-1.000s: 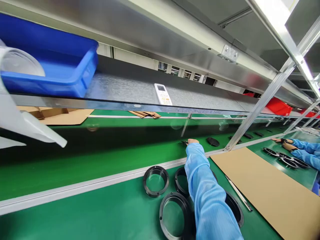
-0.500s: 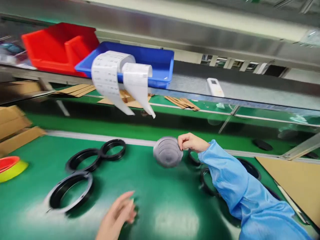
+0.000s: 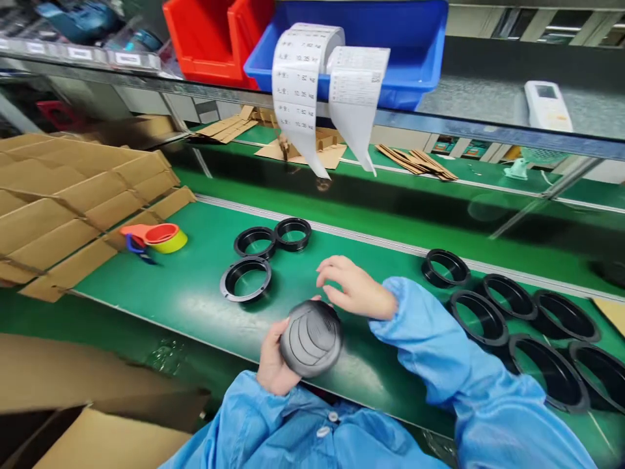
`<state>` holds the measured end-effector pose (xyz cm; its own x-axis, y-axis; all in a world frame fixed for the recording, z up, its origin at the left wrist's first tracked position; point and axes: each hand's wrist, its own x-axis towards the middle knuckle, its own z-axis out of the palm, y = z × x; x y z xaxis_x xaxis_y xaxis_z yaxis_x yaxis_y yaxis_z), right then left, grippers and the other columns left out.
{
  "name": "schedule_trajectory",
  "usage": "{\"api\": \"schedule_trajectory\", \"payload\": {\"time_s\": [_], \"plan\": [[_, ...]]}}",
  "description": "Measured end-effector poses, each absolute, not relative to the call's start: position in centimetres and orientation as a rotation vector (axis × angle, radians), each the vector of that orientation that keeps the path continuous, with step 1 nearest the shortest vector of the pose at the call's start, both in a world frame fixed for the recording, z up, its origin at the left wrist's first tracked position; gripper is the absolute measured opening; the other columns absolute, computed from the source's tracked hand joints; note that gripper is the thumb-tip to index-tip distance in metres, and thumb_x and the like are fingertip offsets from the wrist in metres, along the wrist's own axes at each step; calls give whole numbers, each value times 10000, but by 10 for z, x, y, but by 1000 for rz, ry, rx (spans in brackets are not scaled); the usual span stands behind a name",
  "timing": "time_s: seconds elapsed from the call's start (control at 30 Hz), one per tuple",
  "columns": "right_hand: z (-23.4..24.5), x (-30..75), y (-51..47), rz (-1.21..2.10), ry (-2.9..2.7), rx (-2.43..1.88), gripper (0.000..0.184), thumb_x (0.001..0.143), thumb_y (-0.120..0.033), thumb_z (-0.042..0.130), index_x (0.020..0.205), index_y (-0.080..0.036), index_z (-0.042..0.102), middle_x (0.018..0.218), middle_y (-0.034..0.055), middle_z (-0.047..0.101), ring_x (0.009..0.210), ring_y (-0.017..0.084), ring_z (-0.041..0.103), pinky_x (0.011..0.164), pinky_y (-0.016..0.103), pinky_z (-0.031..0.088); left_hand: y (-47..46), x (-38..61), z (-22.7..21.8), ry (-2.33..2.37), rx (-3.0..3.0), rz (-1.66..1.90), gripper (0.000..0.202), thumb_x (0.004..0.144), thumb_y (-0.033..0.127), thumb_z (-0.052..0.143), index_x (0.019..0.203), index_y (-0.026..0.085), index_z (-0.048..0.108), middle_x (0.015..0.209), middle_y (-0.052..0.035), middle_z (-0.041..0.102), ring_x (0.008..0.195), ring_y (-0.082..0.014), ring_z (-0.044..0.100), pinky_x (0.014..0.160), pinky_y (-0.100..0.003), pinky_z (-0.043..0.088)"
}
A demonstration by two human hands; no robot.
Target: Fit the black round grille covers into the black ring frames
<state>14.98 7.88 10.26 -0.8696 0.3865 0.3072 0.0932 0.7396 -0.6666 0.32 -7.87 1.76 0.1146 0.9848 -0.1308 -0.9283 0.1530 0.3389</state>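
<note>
A round dark-grey cover [image 3: 312,339] with curved ridges across its face is held near the table's front edge. My left hand [image 3: 276,365] grips it by its left side, some fingers hidden behind it. Just above and to the right, my right hand [image 3: 356,286] is open, its fingers bent and apart with nothing between them. To the left on the green table [image 3: 195,293] lie a black ring with a pale flange [image 3: 228,286] and two smaller black rings, one of them here [image 3: 293,244]. Several more black rings [image 3: 478,339] lie on the right, beside my right sleeve.
A roll of yellow tape [image 3: 174,243] lies at the left by cardboard dividers [image 3: 97,189]. The shelf above holds a red bin [image 3: 209,58], a blue bin [image 3: 420,65], label rolls [image 3: 295,85] and a white handheld device [image 3: 547,111]. An open carton [image 3: 112,436] stands lower left.
The grey cover has come from the far side of the table toward me, passing from my right hand to my left. My right hand has let go. The view has tilted down and left.
</note>
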Motion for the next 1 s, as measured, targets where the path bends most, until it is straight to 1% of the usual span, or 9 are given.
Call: {"api": "schedule_trajectory", "payload": {"time_s": [0.13, 0.23, 0.3, 0.4, 0.47, 0.6, 0.77, 0.9, 1.0], "plan": [[57, 156, 39, 983, -2159, -572, 232, 1013, -341, 497, 1182, -216, 596, 1249, 115, 536, 1241, 251, 492, 1064, 434, 440, -75, -12, 19, 400, 11, 1736, 558, 864, 296, 562, 1417, 219, 560, 1321, -72, 644, 1327, -281, 516, 1225, -446, 258], [23, 153, 7, 1092, -2223, -559, 892, 884, -663, 667, 1544, -211, 274, 1534, 163, 281, 1433, 317, 306, 1175, 496, 372, -73, -13, 26, 457, 1, 1843, 674, 853, 203, 522, 1519, 239, 423, 1408, -51, 583, 1389, -256, 445, 1242, -421, 223], [13, 149, -1, 1051, -2253, -533, 1099, 835, -687, 715, 1596, -206, 86, 1592, 166, 165, 1479, 330, 223, 1204, 504, 342, -74, -9, 30, 455, 87, 1865, 749, 822, 149, 520, 1548, 259, 366, 1482, -35, 512, 1427, -254, 391, 1252, -415, 198], [15, 149, 8, 949, -2238, -499, 918, 950, -489, 644, 1600, -225, 51, 1598, 140, 203, 1479, 284, 251, 1217, 461, 340, -78, -3, 30, 400, 195, 1815, 832, 778, 124, 536, 1562, 307, 325, 1527, -5, 458, 1457, -255, 341, 1259, -428, 172], [21, 153, 20, 937, -2266, -449, 898, 952, -427, 643, 1601, -229, 55, 1593, 134, 235, 1471, 276, 276, 1220, 451, 341, -80, 0, 28, 375, 207, 1761, 720, 876, 207, 538, 1551, 352, 335, 1512, 13, 477, 1463, -256, 331, 1258, -450, 169], [26, 163, 35, 947, -2331, -386, 867, 957, -477, 642, 1599, -236, 111, 1592, 132, 242, 1471, 285, 272, 1226, 473, 321, -81, 5, 23, 415, 184, 1679, 436, 1039, 519, 410, 1444, 389, 506, 1449, 24, 545, 1459, -242, 342, 1252, -458, 190], [28, 171, 37, 811, -2381, -332, 932, 867, -772, 588, 1570, -250, 266, 1613, 142, 141, 1477, 373, 176, 1197, 608, 278, -80, 8, 27, 529, 117, 1668, 527, 1012, 602, 386, 1226, 243, 708, 1345, -32, 630, 1445, -255, 363, 1245, -416, 223], [31, 174, 38, 731, -2356, -450, 646, 1005, -675, 393, 1510, -272, 411, 1611, 96, 175, 1477, 358, 144, 1192, 617, 269, -78, 11, 33, 612, 82, 1684, 559, 993, 648, 382, 1241, 259, 697, 1348, -29, 627, 1449, -253, 354, 1238, -438, 243], [29, 173, 40, 749, -2357, -450, 608, 1039, -635, 301, 1458, -235, 484, 1601, 90, 220, 1478, 343, 123, 1200, 599, 260, -76, 15, 34, 606, 117, 1641, 578, 988, 658, 379, 1245, 247, 696, 1329, -45, 638, 1450, -271, 351, 1232, -471, 249]]}}
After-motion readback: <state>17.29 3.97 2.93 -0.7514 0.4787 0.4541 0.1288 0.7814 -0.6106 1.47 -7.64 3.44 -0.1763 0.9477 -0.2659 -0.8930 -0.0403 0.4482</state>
